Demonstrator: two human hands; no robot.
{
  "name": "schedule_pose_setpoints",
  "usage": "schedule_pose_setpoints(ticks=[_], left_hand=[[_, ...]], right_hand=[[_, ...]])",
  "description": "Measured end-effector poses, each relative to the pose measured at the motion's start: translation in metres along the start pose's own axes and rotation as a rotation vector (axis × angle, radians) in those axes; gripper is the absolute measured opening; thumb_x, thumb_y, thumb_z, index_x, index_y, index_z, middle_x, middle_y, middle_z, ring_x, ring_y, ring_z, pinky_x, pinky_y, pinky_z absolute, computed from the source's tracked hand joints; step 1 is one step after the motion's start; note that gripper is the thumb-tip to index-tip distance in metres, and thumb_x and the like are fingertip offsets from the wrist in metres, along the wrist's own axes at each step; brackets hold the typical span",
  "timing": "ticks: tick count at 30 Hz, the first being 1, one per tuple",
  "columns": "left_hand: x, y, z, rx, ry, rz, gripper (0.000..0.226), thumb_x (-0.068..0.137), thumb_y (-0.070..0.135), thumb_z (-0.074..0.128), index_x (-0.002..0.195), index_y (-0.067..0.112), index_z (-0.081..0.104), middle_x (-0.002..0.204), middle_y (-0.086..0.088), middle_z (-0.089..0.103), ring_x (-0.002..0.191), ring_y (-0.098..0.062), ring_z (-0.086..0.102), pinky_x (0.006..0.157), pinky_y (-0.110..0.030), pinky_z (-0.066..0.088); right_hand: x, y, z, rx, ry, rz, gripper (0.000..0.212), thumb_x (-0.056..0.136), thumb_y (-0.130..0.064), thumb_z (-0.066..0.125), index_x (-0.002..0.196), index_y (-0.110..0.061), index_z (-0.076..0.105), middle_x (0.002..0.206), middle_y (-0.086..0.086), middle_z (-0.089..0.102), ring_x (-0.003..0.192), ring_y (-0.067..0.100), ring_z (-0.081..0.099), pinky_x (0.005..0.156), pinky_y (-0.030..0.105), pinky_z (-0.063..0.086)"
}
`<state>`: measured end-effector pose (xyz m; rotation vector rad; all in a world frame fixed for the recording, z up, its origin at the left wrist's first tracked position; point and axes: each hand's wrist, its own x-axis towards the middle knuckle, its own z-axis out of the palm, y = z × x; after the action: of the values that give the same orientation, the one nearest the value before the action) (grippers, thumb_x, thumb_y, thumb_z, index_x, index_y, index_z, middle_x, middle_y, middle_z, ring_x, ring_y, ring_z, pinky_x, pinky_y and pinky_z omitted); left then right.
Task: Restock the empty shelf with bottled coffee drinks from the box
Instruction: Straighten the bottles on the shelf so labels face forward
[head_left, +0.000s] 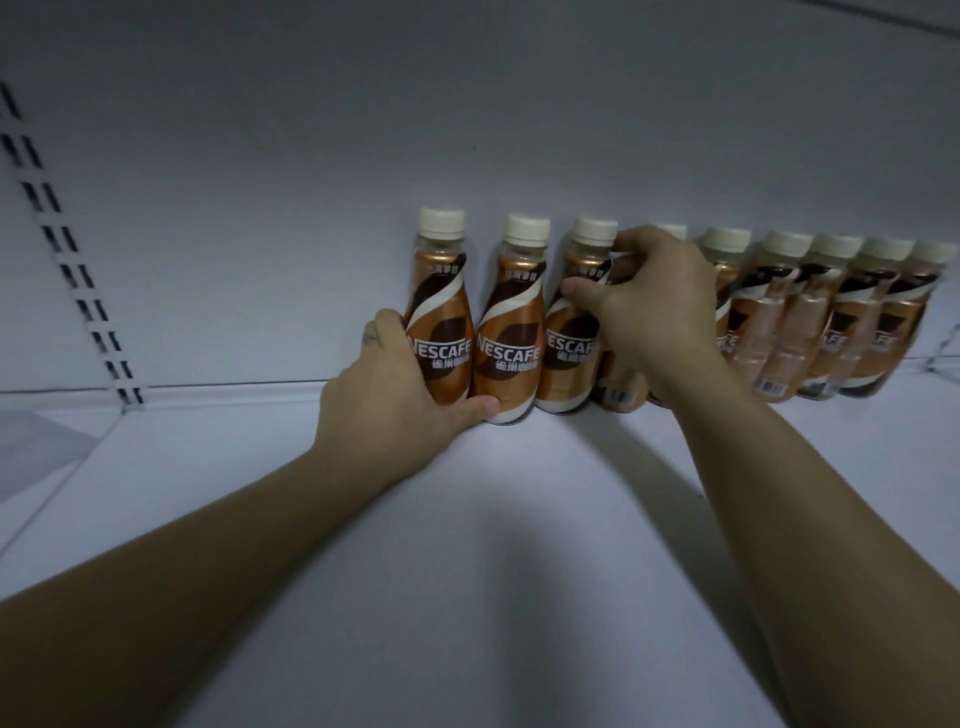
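Several brown-and-gold coffee bottles with cream caps stand in a row along the back of the white shelf (467, 519). My left hand (395, 384) wraps the lower part of the leftmost bottle (441, 312), its thumb under the base of the second bottle (511, 322). My right hand (654, 312) grips the fourth bottle (621, 384), which it mostly hides; its thumb rests on the third bottle (571, 332). Further bottles (810, 322) continue to the right, some with barcodes facing out. The box is out of view.
The white back panel (467, 130) rises behind the row. A slotted upright rail (67, 244) runs down the left side. A clear divider (940, 353) stands at the far right end of the row.
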<state>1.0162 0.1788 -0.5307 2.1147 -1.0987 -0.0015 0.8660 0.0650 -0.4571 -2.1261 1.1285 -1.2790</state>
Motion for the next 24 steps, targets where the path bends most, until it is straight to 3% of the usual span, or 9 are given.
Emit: schedule_pose_setpoints(ticks=[3, 6, 10, 13, 16, 18, 21, 24], left_hand=[[-0.001, 0.002, 0.0, 0.011, 0.0, -0.001, 0.092, 0.055, 0.07, 0.077, 0.121, 0.024, 0.033, 0.123, 0.001, 0.053, 0.106, -0.024, 0.061, 0.086, -0.045, 0.053], [0.0, 0.0, 0.0, 0.004, -0.003, -0.005, 0.091, 0.054, 0.071, 0.076, 0.12, 0.025, 0.033, 0.122, 0.002, 0.053, 0.105, -0.024, 0.061, 0.086, -0.045, 0.054], [0.001, -0.001, 0.001, -0.001, -0.008, 0.005, 0.09, 0.054, 0.072, 0.075, 0.119, 0.027, 0.033, 0.121, 0.002, 0.053, 0.104, -0.023, 0.061, 0.086, -0.046, 0.054], [0.001, -0.001, 0.0, 0.0, -0.006, 0.016, 0.09, 0.054, 0.073, 0.075, 0.118, 0.026, 0.033, 0.121, 0.003, 0.053, 0.104, -0.022, 0.061, 0.086, -0.045, 0.054], [0.001, -0.002, -0.002, -0.026, -0.004, 0.039, 0.087, 0.055, 0.07, 0.076, 0.117, 0.025, 0.034, 0.117, 0.004, 0.052, 0.101, -0.021, 0.06, 0.084, -0.044, 0.054], [0.001, -0.003, -0.003, -0.044, -0.002, 0.049, 0.085, 0.056, 0.067, 0.077, 0.116, 0.025, 0.035, 0.115, 0.004, 0.052, 0.098, -0.02, 0.061, 0.082, -0.044, 0.055], [0.003, -0.004, -0.003, -0.023, 0.009, 0.063, 0.08, 0.059, 0.062, 0.079, 0.116, 0.025, 0.037, 0.115, 0.003, 0.053, 0.099, -0.02, 0.061, 0.083, -0.044, 0.055], [0.006, -0.007, -0.003, -0.016, 0.013, 0.081, 0.08, 0.061, 0.058, 0.08, 0.12, 0.024, 0.039, 0.117, 0.002, 0.054, 0.102, -0.019, 0.06, 0.085, -0.042, 0.054]], right_hand=[[-0.001, 0.001, -0.001, 0.071, -0.045, 0.025, 0.052, 0.083, -0.016, 0.074, 0.13, -0.019, 0.053, 0.117, -0.001, 0.067, 0.099, 0.011, 0.062, 0.091, 0.034, 0.054], [0.0, 0.003, -0.004, 0.134, -0.08, 0.037, 0.053, 0.085, -0.011, 0.071, 0.132, -0.021, 0.049, 0.117, -0.002, 0.066, 0.096, 0.008, 0.062, 0.09, 0.035, 0.054], [-0.002, 0.006, -0.004, 0.079, -0.091, -0.003, 0.063, 0.086, -0.013, 0.07, 0.141, -0.02, 0.041, 0.127, -0.001, 0.062, 0.105, 0.008, 0.059, 0.097, 0.029, 0.049], [-0.009, 0.001, -0.007, -0.102, 0.048, -0.127, 0.073, 0.086, -0.024, 0.071, 0.148, -0.019, 0.033, 0.14, 0.002, 0.053, 0.127, 0.015, 0.05, 0.101, 0.025, 0.039], [-0.018, -0.014, -0.005, -0.133, 0.197, -0.285, 0.057, 0.086, -0.039, 0.068, 0.135, -0.018, 0.049, 0.129, -0.001, 0.057, 0.112, 0.01, 0.054, 0.09, 0.016, 0.039], [-0.024, -0.023, 0.006, -0.139, 0.081, -0.267, 0.064, 0.081, -0.05, 0.069, 0.134, -0.022, 0.049, 0.12, -0.004, 0.062, 0.103, 0.008, 0.057, 0.086, 0.021, 0.046], [-0.024, -0.03, 0.021, -0.233, -0.04, -0.226, 0.079, 0.074, -0.054, 0.072, 0.14, -0.022, 0.042, 0.124, -0.002, 0.062, 0.111, 0.015, 0.059, 0.087, 0.028, 0.045], [-0.018, -0.033, 0.023, -0.261, -0.037, -0.208, 0.065, 0.078, -0.043, 0.075, 0.131, -0.019, 0.046, 0.115, 0.0, 0.064, 0.105, 0.019, 0.061, 0.08, 0.029, 0.045]])
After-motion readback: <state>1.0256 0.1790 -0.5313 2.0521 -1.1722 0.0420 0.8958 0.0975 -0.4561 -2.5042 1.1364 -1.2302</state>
